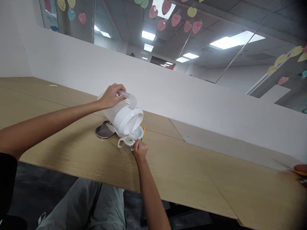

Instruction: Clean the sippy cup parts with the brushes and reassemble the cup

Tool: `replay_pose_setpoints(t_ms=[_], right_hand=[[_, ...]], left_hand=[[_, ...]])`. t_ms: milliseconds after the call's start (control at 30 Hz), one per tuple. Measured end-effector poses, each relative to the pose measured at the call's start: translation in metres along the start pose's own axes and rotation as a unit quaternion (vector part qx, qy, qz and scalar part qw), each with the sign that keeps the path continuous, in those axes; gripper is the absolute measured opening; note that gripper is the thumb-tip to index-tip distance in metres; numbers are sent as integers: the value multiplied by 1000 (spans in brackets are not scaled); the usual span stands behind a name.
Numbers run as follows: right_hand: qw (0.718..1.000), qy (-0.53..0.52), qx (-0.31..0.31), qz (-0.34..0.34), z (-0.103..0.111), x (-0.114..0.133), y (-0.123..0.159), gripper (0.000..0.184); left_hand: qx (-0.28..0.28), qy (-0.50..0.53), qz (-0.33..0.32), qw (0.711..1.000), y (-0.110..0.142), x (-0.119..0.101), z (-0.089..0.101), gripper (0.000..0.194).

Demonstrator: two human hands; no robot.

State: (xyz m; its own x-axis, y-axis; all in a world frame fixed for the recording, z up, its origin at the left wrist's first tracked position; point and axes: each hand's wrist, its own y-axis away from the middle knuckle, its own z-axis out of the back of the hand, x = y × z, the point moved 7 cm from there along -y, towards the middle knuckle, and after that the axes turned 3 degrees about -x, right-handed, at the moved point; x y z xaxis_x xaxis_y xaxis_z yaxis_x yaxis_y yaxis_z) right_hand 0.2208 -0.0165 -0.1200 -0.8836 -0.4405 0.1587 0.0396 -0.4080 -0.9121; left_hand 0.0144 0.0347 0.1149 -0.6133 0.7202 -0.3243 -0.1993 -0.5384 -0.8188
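My left hand (112, 96) is wrapped round the handle of a white, cloudy plastic pitcher (122, 119). The pitcher is tipped over to the right, its mouth low over a small clear two-handled bottle (126, 148). This bottle has a white collar and an open neck, and it looks like a baby bottle. My right hand (140, 150) is closed on the bottle's right-hand handle. Whether liquid is flowing I cannot tell. Just behind the bottle lies a pale round plastic piece (139, 132), partly hidden by the pitcher.
A shiny metal dish or lid (105, 131) lies left of the bottle on the wooden table (179, 172). Something yellow and green (143, 130) shows behind the pale piece. An orange object (301, 169) sits at the right edge. A white wall (165, 95) rises behind.
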Motion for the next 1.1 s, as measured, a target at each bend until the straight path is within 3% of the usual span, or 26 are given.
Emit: replay_pose_setpoints(t_ms=[133,267,400,633,767,1100], right_hand=[[1000,3,-24,20,4,4,-1,46],[999,7,-26,19,5,4,-1,47],[1000,-11,0,-5,0,-1,0,47],[1000,-15,-4,-7,1,-1,1,48],[1000,-2,-17,3,4,1,-1,49],[1000,-2,-21,7,5,3,-2,49]], left_hand=[[-111,42,164,979,7,69,26,21],[-236,60,332,911,37,140,48,27],[-309,32,434,846,72,179,56,34],[-320,17,496,807,109,210,48,44],[-305,20,515,801,119,221,44,46],[-291,29,541,788,132,226,38,52]])
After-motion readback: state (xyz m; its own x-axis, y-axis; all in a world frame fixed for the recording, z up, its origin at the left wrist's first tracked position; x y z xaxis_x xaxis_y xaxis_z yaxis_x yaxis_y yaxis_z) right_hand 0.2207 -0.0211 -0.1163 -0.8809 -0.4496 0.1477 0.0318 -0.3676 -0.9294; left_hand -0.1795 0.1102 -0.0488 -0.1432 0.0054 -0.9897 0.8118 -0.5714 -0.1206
